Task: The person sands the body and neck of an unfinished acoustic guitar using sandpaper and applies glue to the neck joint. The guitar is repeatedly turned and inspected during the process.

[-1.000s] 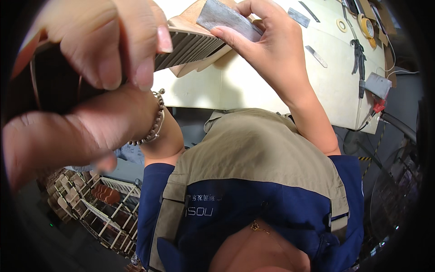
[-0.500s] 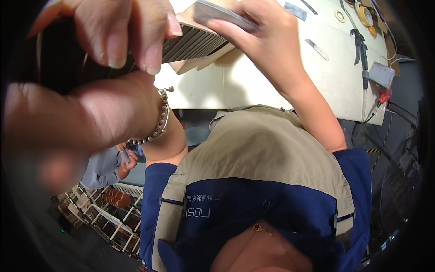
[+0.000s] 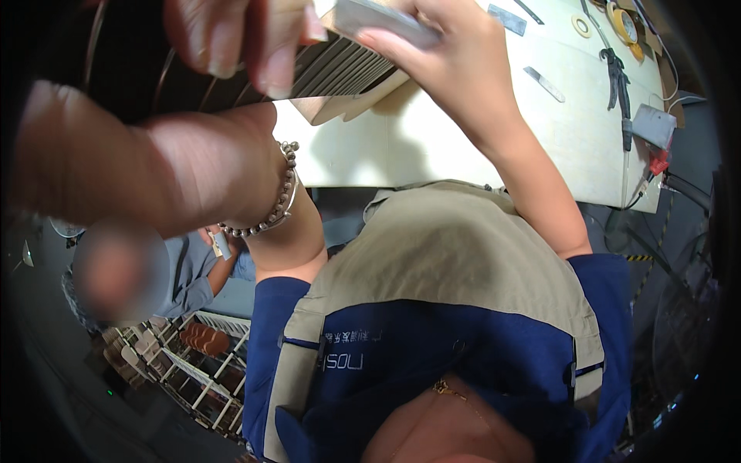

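Note:
A dark guitar neck with metal frets runs across the upper left, close to the camera; its far part is cut off. My left hand is closed around it, fingers over the top and palm below, with a beaded bracelet at the wrist. Just to the right, my right hand grips a flat grey block between thumb and fingers, at the end of the fretted part. A pale wooden edge shows beneath the neck. The block's underside is hidden.
On the cream tabletop lie a grey metal plate, a small blade, tape rolls and a black clamp-like tool. A grey box with cables sits at the right edge. Lower left, a co-worker is near a rack.
My left hand and the guitar neck have shifted slightly up and right in view. My right hand keeps its grip on the block. The co-worker has come further into view.

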The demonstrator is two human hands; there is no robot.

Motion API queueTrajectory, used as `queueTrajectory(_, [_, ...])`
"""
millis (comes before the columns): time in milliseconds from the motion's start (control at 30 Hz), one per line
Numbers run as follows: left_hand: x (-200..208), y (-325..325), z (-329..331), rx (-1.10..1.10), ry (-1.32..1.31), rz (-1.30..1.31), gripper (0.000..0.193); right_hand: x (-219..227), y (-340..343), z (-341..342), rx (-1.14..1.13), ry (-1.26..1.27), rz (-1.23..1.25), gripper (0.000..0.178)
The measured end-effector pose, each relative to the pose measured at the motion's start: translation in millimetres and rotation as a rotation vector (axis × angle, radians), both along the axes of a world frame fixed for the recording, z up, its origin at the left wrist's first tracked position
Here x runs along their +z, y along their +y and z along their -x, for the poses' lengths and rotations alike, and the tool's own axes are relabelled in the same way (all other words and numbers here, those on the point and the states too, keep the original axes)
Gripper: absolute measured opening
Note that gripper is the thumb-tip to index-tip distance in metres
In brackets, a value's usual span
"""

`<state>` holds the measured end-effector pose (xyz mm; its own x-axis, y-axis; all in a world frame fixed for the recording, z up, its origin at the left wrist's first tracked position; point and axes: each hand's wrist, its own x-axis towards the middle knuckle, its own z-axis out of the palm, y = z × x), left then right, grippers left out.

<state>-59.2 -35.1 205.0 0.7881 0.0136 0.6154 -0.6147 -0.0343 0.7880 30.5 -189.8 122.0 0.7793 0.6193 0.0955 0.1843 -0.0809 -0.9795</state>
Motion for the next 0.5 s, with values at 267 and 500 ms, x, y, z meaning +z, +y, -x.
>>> queueTrajectory(267, [-0.5, 3.4, -5.9, -0.03, 0.026, 0.025, 0.042, -22.0, -13.7, -5.8, -0.089, -0.452, 0.035, 0.025])
queueTrajectory(500, [4.4, 2.0, 4.2, 0.036, 0.012, -0.016, 0.042, -13.6, -26.3, 0.3, -0.034, 0.086, -0.147, 0.023])
